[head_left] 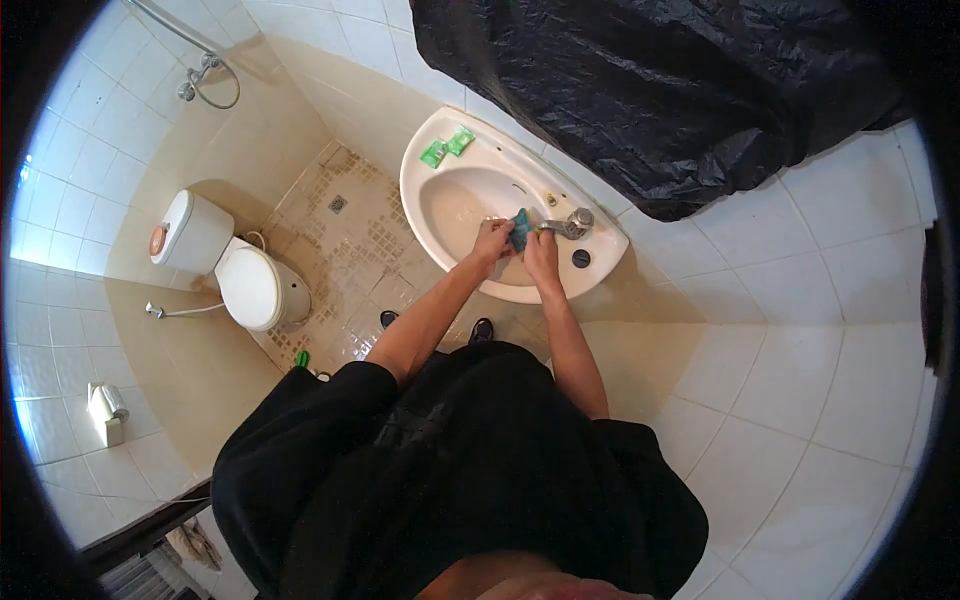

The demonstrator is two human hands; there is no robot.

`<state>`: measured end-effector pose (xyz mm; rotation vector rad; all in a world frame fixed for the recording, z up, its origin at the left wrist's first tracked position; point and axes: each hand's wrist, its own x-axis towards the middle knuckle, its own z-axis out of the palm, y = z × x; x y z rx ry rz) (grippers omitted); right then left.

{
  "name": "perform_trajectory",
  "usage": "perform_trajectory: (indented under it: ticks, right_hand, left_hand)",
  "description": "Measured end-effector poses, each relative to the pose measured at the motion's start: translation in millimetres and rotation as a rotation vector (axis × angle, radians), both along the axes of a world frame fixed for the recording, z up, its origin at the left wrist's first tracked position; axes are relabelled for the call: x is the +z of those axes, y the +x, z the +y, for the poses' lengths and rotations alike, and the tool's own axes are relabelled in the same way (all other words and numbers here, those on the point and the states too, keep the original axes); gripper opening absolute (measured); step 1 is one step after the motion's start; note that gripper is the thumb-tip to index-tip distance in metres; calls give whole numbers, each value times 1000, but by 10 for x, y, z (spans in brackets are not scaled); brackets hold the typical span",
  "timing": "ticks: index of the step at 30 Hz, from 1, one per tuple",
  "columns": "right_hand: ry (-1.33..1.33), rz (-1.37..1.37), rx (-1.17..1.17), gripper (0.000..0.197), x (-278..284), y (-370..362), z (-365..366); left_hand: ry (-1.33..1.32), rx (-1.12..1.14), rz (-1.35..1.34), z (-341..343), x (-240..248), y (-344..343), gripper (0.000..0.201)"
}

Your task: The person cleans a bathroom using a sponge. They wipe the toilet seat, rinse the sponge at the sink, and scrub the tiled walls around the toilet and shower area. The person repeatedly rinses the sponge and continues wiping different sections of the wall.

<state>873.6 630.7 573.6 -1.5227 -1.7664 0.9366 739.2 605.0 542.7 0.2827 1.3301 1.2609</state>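
A: From the head view, where are the hands?

B: Both are over the white washbasin (455, 150), at its tap side. The left hand (491, 241) is curled around a teal cleaning sponge (520, 229), and the right hand (541, 255) is closed on the sponge's other edge, so the sponge sits pinched between them just beside the chrome tap (572, 222).

A: Is water running?

B: Too small to tell (the spout is partly hidden behind the sponge).

A: Which step would you say is in hand?

B: My judgement: wetting or wringing the sponge at the tap, with the scrubbing of the basin not yet under way. The next move calls for one hand to keep a firm hold on the sponge while the other frees itself, then for pressing the sponge flat against the bowl wall.

A: Anything else nearby?

B: Two small green packets (447, 147) lie on the basin's far rim, well apart from the hands. A white toilet (250, 285) stands to the left on the tiled floor, and a black plastic sheet (660, 90) hangs over the wall behind the basin.
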Motion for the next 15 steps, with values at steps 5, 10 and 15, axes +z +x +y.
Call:
perform_trajectory:
  ticks: [5, 10, 15]
  right_hand:
    - [-40, 86, 29, 40, 172, 31, -86]
    - [-64, 153, 9, 42, -179, 15, 4]
    - [-62, 149, 61, 41, -337, 9, 62]
  left_hand:
    - [2, 6, -14, -51, 75, -109, 27]
    - [60, 109, -268, -55, 225, -163, 22]
    - [69, 143, -422, -21, 184, -184, 20]
